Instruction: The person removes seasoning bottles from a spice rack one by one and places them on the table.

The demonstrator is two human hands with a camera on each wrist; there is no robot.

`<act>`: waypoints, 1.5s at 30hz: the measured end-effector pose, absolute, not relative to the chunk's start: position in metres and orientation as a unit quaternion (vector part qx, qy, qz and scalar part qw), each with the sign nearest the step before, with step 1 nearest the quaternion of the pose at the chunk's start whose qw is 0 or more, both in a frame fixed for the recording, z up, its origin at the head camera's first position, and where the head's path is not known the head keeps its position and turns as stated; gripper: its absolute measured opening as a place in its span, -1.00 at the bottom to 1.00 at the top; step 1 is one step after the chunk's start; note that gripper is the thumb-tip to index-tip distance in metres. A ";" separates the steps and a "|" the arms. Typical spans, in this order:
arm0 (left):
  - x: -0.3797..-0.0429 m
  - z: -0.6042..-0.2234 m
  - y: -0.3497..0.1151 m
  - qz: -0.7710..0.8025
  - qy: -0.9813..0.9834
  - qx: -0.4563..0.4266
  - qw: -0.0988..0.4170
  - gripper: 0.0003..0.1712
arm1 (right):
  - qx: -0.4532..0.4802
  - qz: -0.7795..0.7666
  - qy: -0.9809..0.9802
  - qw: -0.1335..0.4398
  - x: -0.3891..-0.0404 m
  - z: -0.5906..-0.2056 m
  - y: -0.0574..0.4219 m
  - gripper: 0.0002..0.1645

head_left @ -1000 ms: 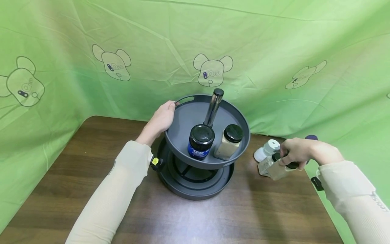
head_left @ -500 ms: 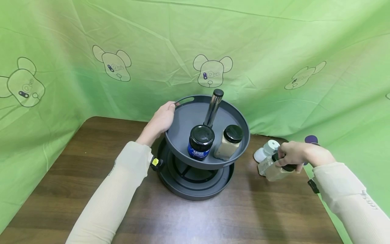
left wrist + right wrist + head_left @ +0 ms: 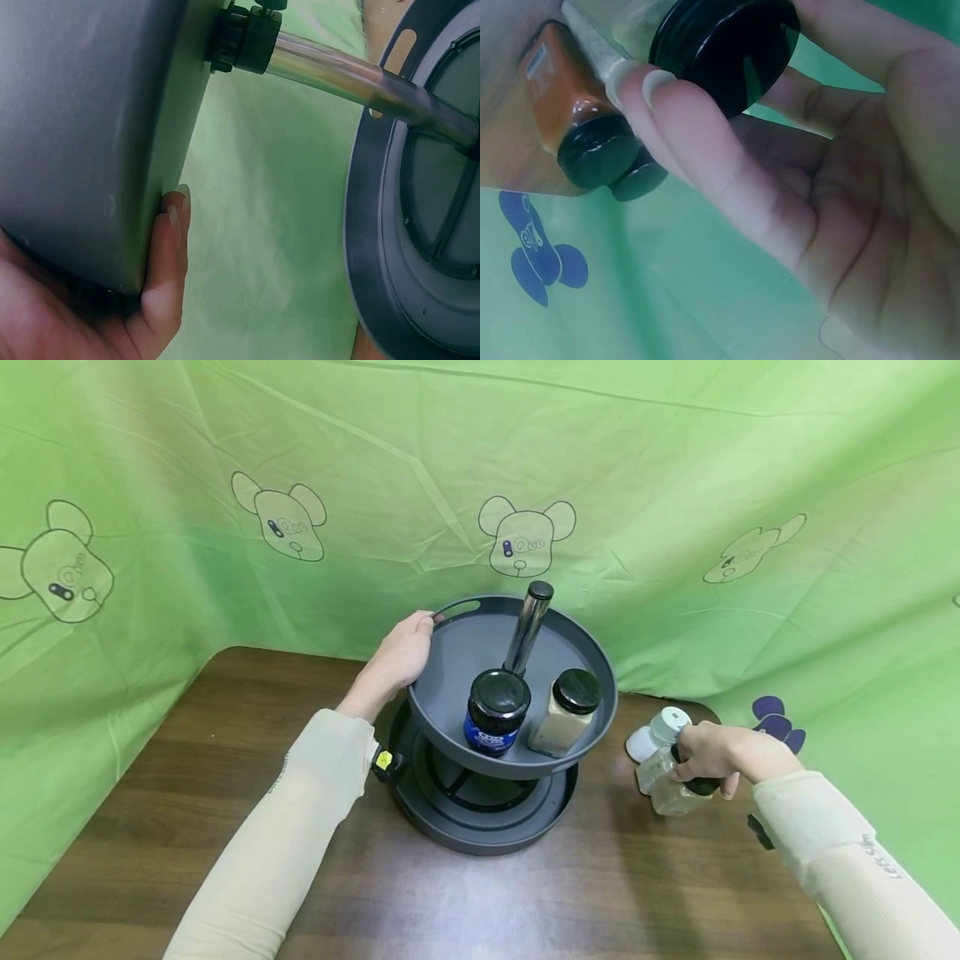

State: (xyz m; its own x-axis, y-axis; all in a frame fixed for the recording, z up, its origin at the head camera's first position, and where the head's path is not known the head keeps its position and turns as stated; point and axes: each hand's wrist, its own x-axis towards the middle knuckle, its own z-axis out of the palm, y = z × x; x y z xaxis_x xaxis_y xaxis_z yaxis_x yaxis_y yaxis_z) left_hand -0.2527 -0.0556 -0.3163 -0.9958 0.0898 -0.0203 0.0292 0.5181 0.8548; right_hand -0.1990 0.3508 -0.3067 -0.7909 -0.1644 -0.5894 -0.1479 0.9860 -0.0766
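My left hand grips the left side of the upper tray of a grey two-tier rack, at its handle slot. From below, the left wrist view shows the fingers curled up against the tray's underside. A dark jar with a blue label and a square black-lidded jar stand on that tray. At the table's right, my right hand holds a square spice jar by its black lid. Close by are a clear jar and a white-lidded bottle.
A metal post rises through the upper tray, above the wider lower tray. An orange-brown jar stands near the right hand. A green cloth hangs behind the wooden table.
The right hand has shifted a little left and toward the front with the square spice jar, tipping it more upright. My left hand keeps its place on the tray.
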 end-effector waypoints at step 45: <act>-0.251 -0.316 -0.056 0.494 0.868 0.033 0.032 -0.49 | -0.154 0.080 0.949 0.264 -0.196 -0.344 0.350 -0.69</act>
